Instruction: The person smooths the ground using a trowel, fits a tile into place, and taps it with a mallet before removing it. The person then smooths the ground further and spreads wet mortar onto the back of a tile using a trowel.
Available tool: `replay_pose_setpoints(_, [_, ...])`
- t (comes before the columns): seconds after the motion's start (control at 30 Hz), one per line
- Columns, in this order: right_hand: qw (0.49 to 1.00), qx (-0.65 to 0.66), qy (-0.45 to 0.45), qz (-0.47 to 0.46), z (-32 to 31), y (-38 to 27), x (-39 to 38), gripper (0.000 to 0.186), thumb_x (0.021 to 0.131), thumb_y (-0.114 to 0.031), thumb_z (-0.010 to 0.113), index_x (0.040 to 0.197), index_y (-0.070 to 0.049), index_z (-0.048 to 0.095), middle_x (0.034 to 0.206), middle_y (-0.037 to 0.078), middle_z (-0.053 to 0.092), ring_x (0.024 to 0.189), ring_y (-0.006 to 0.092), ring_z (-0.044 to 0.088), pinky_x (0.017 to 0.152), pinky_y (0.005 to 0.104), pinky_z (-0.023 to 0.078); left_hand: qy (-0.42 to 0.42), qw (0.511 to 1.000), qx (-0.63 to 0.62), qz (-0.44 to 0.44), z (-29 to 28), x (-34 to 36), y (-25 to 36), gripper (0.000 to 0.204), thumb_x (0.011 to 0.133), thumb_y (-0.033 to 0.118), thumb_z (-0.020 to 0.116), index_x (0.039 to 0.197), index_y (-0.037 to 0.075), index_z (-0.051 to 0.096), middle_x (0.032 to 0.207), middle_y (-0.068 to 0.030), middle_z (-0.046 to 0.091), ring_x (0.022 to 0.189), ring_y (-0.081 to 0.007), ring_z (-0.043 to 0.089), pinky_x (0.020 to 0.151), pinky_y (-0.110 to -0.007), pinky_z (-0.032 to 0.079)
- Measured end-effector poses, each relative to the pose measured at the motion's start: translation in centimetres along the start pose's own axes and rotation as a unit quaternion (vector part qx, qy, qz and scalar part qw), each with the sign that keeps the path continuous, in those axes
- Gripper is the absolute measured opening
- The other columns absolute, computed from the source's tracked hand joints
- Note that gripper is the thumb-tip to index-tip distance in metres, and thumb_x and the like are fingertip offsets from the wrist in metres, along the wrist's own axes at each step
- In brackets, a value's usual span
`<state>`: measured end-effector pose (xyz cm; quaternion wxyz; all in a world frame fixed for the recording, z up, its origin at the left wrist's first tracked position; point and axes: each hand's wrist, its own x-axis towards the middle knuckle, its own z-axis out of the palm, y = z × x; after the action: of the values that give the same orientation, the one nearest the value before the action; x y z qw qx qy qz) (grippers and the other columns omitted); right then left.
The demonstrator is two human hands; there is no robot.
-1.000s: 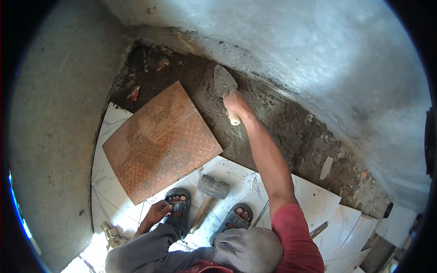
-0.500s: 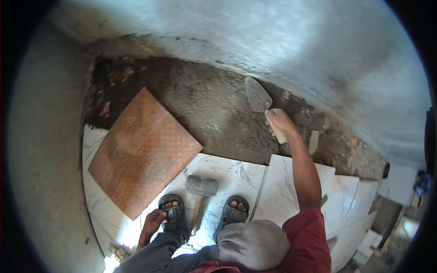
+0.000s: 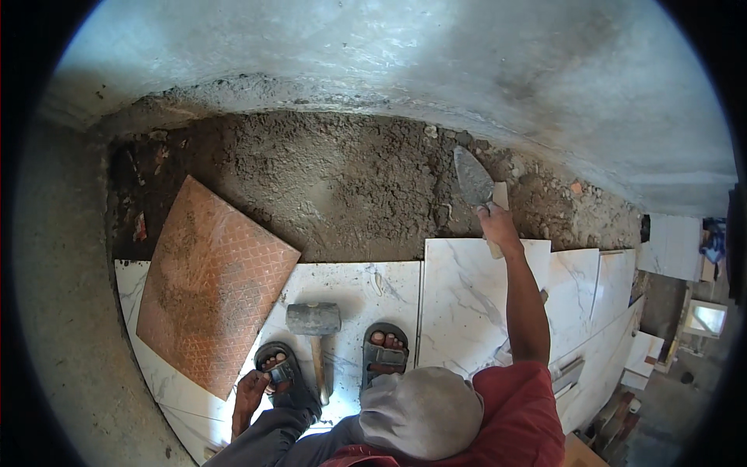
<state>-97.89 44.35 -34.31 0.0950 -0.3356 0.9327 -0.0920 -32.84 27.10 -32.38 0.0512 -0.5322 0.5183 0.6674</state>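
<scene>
In the head view, the right hand [image 3: 498,224] is closed around the handle of a trowel [image 3: 473,177], fingers wrapped over the grip. The blade reaches out beyond the knuckles, tip pointing away from the person and somewhat to the left of the hand. The trowel's long axis runs on a slant — from that tip, back through the fist, to the handle's butt, which shows on the near side of the hand, above a white tile [image 3: 467,292]. The blade is over the rough mortar bed [image 3: 342,183] ahead of the hand; whether it touches the surface I cannot tell. A pale shard [image 3: 501,194] lies just past the knuckles, to the right of the blade, and the grey wall [image 3: 405,58] rises farther ahead.

The left hand [image 3: 250,391] is low beside the left sandal [image 3: 286,377], fingers bent in and narrow; I cannot tell whether they grip anything. A brown patterned tile [image 3: 214,288] lies askew ahead of it and to its left, the nearest corner close to the hand. To the left hand's right, past the sandal, lies a mallet [image 3: 313,319] — head crosswise and farther out, wooden handle running back toward the person. The right sandal [image 3: 384,354] is beyond the mallet.
</scene>
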Motion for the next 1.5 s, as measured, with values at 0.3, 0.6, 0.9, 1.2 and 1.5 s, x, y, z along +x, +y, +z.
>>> replay_pose_setpoints(0.3, [0.965,0.14,-0.143,0.167,-1.1,-2.0,-4.1,0.032,0.092,-0.028,0.047,0.09,0.004,0.053,0.064,0.012,0.055,0.047,0.0219,0.057,0.046,0.037,0.048,0.024,1.0,0.013,0.002,-0.3,-0.4,0.4,0.03,0.092,0.027,0.058,0.081,0.0,0.058,0.066,-0.0089,0.063,0.061,-0.0146,0.058,0.061,-0.028,0.045])
replay_pose_setpoints(0.6, [0.923,0.265,-0.197,0.195,0.0,-8.6,-5.0,0.034,0.093,-0.029,0.045,0.086,0.003,0.053,0.065,0.011,0.056,0.045,0.0213,0.057,0.042,0.0361,0.046,0.004,0.999,0.043,-0.012,-0.8,0.0,-1.0,0.03,0.093,0.029,0.057,0.081,0.001,0.057,0.07,-0.01,0.063,0.065,-0.0163,0.059,0.066,-0.03,0.047])
replay_pose_setpoints(0.9, [0.951,0.195,-0.135,0.199,0.7,-4.9,-3.8,0.036,0.092,-0.029,0.045,0.086,0.005,0.053,0.065,0.014,0.057,0.045,0.0245,0.058,0.043,0.0386,0.048,0.017,1.0,0.023,-0.01,-0.7,-0.4,-1.7,0.03,0.093,0.029,0.057,0.081,0.001,0.057,0.07,-0.0088,0.062,0.066,-0.0149,0.058,0.065,-0.03,0.046])
replay_pose_setpoints(1.2, [0.912,0.261,-0.237,0.209,0.0,-7.1,-3.5,0.031,0.091,-0.029,0.048,0.087,0.002,0.052,0.067,0.01,0.055,0.046,0.0199,0.056,0.042,0.0351,0.046,0.021,1.0,0.018,0.006,-0.8,-0.5,-0.3,0.029,0.092,0.026,0.058,0.08,0.0,0.059,0.067,-0.0088,0.064,0.064,-0.0149,0.059,0.064,-0.028,0.046])
replay_pose_setpoints(1.5, [0.926,0.232,-0.226,0.197,-1.3,-5.6,-4.2,0.031,0.089,-0.027,0.048,0.086,0.003,0.054,0.067,0.011,0.057,0.049,0.0206,0.058,0.046,0.036,0.048,-0.017,0.999,0.045,-0.015,-0.5,-0.1,1.4,0.031,0.092,0.028,0.057,0.082,-0.001,0.058,0.071,-0.0095,0.063,0.068,-0.015,0.058,0.066,-0.03,0.045])
